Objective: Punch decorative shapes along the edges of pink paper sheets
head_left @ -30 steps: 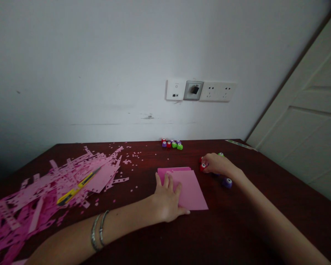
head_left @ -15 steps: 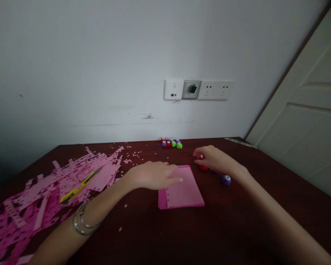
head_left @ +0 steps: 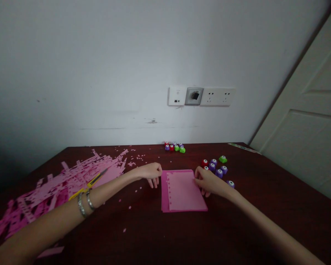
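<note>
A stack of pink paper sheets (head_left: 185, 193) lies on the dark table in front of me. The lighter top sheet has small punched holes down its left side, and darker pink shows along the left edge. My left hand (head_left: 151, 173) is closed with curled fingers beside the stack's upper left corner; whatever it may pinch is hidden. On the other side, my right hand (head_left: 209, 180) has thumb and fingers closed at the right edge of the paper. Just behind that hand stand several small paper punches, including a red one (head_left: 204, 162), a purple one (head_left: 224, 169) and a green one (head_left: 223, 159).
Pink paper scraps (head_left: 57, 184) cover the left of the table (head_left: 143, 239), with a yellow utility knife (head_left: 95, 179) on them. More small punches (head_left: 171, 147) stand by the wall beneath the sockets (head_left: 217, 97). A flat strip (head_left: 244, 148) lies at the back right.
My left hand has drawn back left off the paper and curled. My right hand has come from the punches to the paper's right edge, uncovering several punches. The view has tilted up slightly.
</note>
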{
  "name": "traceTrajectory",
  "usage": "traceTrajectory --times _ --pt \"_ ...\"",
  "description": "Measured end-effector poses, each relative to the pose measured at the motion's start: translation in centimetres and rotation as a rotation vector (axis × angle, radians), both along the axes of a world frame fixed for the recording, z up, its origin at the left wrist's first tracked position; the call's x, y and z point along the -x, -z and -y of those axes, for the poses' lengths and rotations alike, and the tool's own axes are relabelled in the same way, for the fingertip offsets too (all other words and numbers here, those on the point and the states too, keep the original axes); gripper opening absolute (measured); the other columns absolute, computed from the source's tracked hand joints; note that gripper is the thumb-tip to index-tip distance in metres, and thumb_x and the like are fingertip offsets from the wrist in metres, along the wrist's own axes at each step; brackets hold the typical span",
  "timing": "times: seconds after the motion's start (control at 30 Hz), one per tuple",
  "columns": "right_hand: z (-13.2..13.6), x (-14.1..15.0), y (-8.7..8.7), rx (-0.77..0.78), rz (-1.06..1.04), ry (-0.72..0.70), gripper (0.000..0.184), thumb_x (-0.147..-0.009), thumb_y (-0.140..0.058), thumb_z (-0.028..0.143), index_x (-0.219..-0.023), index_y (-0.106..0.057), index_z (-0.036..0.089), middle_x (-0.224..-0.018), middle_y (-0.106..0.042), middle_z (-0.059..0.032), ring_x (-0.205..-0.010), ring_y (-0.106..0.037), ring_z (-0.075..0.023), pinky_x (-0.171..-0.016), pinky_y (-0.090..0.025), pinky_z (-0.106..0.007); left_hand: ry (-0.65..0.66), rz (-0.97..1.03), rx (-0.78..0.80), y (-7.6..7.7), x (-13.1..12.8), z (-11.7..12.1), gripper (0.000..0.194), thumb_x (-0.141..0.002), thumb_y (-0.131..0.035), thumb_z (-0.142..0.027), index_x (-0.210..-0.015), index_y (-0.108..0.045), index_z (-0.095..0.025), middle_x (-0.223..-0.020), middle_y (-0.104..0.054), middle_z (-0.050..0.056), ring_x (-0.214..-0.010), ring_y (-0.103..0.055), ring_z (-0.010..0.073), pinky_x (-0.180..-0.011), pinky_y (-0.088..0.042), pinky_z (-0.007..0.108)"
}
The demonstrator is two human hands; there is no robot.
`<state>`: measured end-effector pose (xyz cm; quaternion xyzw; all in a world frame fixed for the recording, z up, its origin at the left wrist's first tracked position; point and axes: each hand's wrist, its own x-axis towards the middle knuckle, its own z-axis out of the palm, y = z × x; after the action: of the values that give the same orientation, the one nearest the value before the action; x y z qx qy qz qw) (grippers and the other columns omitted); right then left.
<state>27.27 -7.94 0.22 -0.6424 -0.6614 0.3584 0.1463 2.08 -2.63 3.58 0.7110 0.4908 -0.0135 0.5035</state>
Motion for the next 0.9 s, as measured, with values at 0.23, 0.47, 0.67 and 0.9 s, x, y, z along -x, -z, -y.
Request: traceTrajectory --times 0.23,0.47,0.67,0.9 --pt "0.2 1.0 -0.4 0.001 0.021 -0.021 0.009 -0.08 -0.044 0.021 -0.082 -0.036 0.019 -0.058 -0.054 0.0008 -0.041 -0.056 -0.0128 -0.033 -0.045 -0.023 0.063 0.006 0.102 0.9 -1.1 -0.2 0.014 -0.067 -0.04 -0.007 -0.076 -0.048 -0.014 -0.058 -0.058 0.002 -0.054 -0.062 0.0161 -0.054 -0.052 0.03" --pt "-2.0 0.6 -1.5 -0.207 0.072 -0.069 0.008 -0.079 -0.046 0.023 -0.077 -0.04 0.019 -0.06 -0.056 0.0007 -0.043 -0.054 -0.0102 -0.034 -0.037 -0.017 -0.034 0.002 -0.508 1.0 -0.6 -7.2 0.012 -0.067 -0.049 -0.015 -0.077 -0.057 -0.013 -0.063 -0.059 0.002 -0.047 -0.055 0.0127 -0.045 -0.044 0.024" --pt "-3.5 1.6 -2.7 -0.314 0.039 -0.091 0.007 -0.077 -0.05 0.023 -0.072 -0.047 0.018 -0.057 -0.058 0.0011 -0.045 -0.055 -0.0094 -0.04 -0.038 -0.017 -0.069 0.066 -0.717 2.0 -1.2 -15.1 0.02 -0.067 -0.059 -0.025 -0.08 -0.065 -0.011 -0.062 -0.058 -0.001 -0.054 -0.051 0.0111 -0.054 -0.038 0.022" --pt "-4.7 1.8 -2.0 -0.311 -0.008 -0.127 0.007 -0.074 -0.05 0.023 -0.072 -0.053 0.017 -0.055 -0.06 0.0006 -0.045 -0.057 -0.0111 -0.042 -0.039 -0.018 0.074 0.114 -0.589 3.7 -2.4 -17.7 0.026 -0.065 -0.064 -0.027 -0.087 -0.065 -0.013 -0.049 -0.05 -0.006 -0.045 -0.043 0.0085 -0.046 -0.032 0.019"
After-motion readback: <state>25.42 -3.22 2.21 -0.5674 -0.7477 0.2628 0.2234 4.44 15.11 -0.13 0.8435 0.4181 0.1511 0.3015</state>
